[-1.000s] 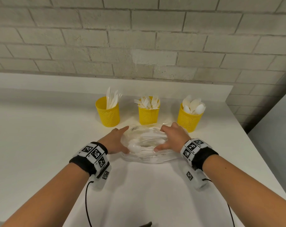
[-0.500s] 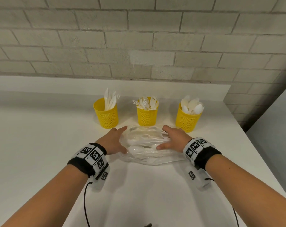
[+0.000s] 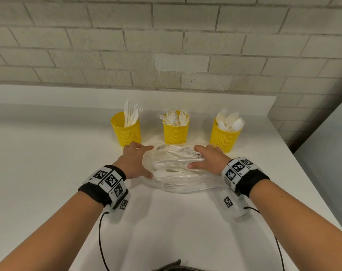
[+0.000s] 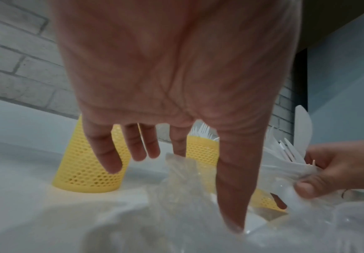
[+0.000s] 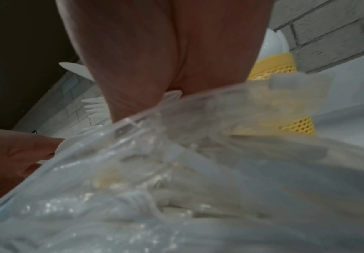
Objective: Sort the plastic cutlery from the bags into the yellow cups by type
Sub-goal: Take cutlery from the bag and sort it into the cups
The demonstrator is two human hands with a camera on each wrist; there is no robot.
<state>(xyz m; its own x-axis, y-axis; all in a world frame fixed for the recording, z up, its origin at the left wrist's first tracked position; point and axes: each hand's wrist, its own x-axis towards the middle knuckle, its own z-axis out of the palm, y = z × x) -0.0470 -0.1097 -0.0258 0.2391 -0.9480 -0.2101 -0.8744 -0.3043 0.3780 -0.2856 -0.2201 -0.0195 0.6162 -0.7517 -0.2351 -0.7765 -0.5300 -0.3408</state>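
Observation:
A clear plastic bag [image 3: 185, 184] full of white cutlery lies on the white table in front of three yellow mesh cups. The cups hold knives [image 3: 126, 130], forks [image 3: 175, 132] and spoons [image 3: 224, 136]. My left hand [image 3: 140, 161] rests at the bag's left edge with straight fingers, and its thumb [image 4: 230, 188] presses the plastic. My right hand [image 3: 197, 158] is on the bag's right side. In the left wrist view this right hand [image 4: 328, 174] pinches a bunch of forks and a knife [image 4: 289, 154] together with bag film. The right wrist view is mostly filled by the bag [image 5: 198, 188].
The white table [image 3: 48, 173] meets a brick wall [image 3: 166, 45] behind a raised ledge. Its right edge [image 3: 311, 182] drops off close to the spoon cup. Black wrist cables [image 3: 100, 241] trail toward me.
Both hands have crept a little farther over the bag toward the cups. The right hand's fingers have closed on cutlery near the bag's far end. The bag itself stays on the table.

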